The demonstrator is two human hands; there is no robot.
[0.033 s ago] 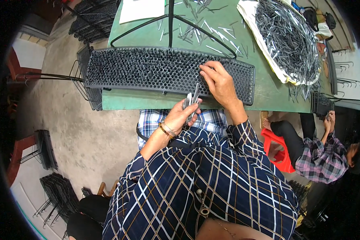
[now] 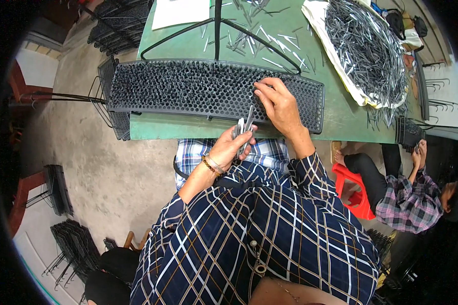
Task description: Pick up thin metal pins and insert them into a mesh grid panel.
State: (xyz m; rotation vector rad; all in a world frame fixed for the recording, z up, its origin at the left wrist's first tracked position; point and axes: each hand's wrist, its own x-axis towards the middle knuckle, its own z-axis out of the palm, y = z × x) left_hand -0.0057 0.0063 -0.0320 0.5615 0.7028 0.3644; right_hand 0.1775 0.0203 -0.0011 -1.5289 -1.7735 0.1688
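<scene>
A long black rack (image 2: 318, 109) full of small round holes lies along the table's near edge. Dark thin pieces (image 2: 163, 84) stand upright in its left and middle holes, while the right end shows bare holes. Just in front of the rack, my left hand (image 2: 234, 144) is closed around a bundle of slim metal rods (image 2: 241, 129), their ends poking up past the fingers. Over the right half of the rack, my right hand (image 2: 279, 104) has thumb and fingertips pinched close to the holes. Whatever sits in that pinch is too small and hidden to make out.
A white sack (image 2: 336, 66) heaped with similar rods (image 2: 366, 48) is at the right of the green table (image 2: 188, 133). Loose rods (image 2: 249, 43) and white paper (image 2: 180, 12) lie beyond the rack's black wire frame (image 2: 218, 35). A co-worker (image 2: 409, 198) sits at right near a red stool (image 2: 353, 193).
</scene>
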